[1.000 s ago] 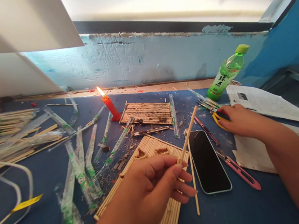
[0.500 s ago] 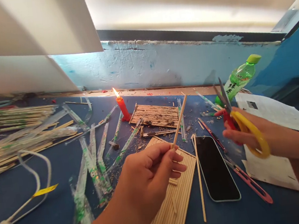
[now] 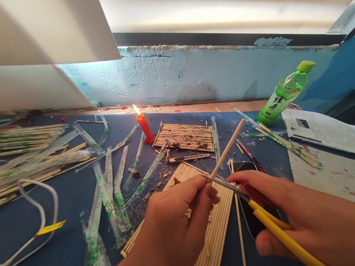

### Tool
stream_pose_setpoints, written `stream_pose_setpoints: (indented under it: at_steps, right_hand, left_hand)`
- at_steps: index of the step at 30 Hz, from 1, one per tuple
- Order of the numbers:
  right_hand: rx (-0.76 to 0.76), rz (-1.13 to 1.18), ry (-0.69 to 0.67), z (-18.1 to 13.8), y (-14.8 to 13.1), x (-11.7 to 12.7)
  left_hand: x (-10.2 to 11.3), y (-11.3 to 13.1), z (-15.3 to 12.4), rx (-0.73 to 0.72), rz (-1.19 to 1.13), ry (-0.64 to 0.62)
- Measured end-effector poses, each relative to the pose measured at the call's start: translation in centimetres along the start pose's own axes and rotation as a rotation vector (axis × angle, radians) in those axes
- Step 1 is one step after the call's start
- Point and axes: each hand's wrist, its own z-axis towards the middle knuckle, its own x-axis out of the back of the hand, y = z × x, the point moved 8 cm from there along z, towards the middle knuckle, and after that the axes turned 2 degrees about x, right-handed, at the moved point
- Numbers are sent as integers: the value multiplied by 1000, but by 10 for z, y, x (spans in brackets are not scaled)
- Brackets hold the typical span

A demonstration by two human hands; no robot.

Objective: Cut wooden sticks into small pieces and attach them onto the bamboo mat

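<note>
My left hand (image 3: 178, 219) pinches a thin bamboo stick (image 3: 227, 148) that slants up to the right. My right hand (image 3: 291, 214) grips yellow-handled scissors (image 3: 254, 203), whose blades reach the stick right beside my left fingertips. Under both hands lies a mat of glued bamboo sticks (image 3: 209, 237). A black phone (image 3: 256, 222) lies mostly hidden beneath my right hand.
A lit red candle (image 3: 145, 127) stands at the back beside a second stick mat (image 3: 186, 137). A green bottle (image 3: 284, 92) and papers (image 3: 326, 132) sit on the right. Chopstick wrappers (image 3: 107, 193), loose sticks (image 3: 13, 140) and a white cable (image 3: 41, 210) cover the left of the blue table.
My right hand lifted the yellow scissors from the table's right side and brought them in to the stick held by my left hand. The left hand stayed about in place.
</note>
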Motion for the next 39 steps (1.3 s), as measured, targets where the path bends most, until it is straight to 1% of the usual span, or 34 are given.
stream_pose_setpoints:
  at_steps: [6,9,14,20,22,26,29,32,34,36,39]
  right_hand:
    - [2,51,-49,1,-2,-9]
    - [1,56,-27,0,-2,-9]
    - [37,16,46,0,-6,-7]
    - [63,-23,68,2,-11,-10]
    - [72,10,68,3,-15,-12]
    - [117,170,40,8,-26,-22]
    - [118,220,50,11,-24,-27]
    - [83,181,84,12,-16,-25]
    - [94,158,94,13,-15,-21]
    - [105,148,63,14,-18,-18]
    - [93,131,16,15,-19,-15]
  left_hand:
    - [-5,5,-2,-66,66,-29]
    - [-6,8,-2,-101,142,-29]
    - [-4,18,-4,-185,262,26]
    - [-3,23,-9,-273,326,103]
    - [-3,23,-10,-283,334,108]
    - [-2,26,-9,-297,352,119]
    - [-2,25,-9,-288,348,119]
    - [-4,19,-7,-226,294,93]
    - [-4,12,-4,-119,165,56]
    - [-4,0,0,60,-105,17]
    - [-10,-13,2,339,-647,-58]
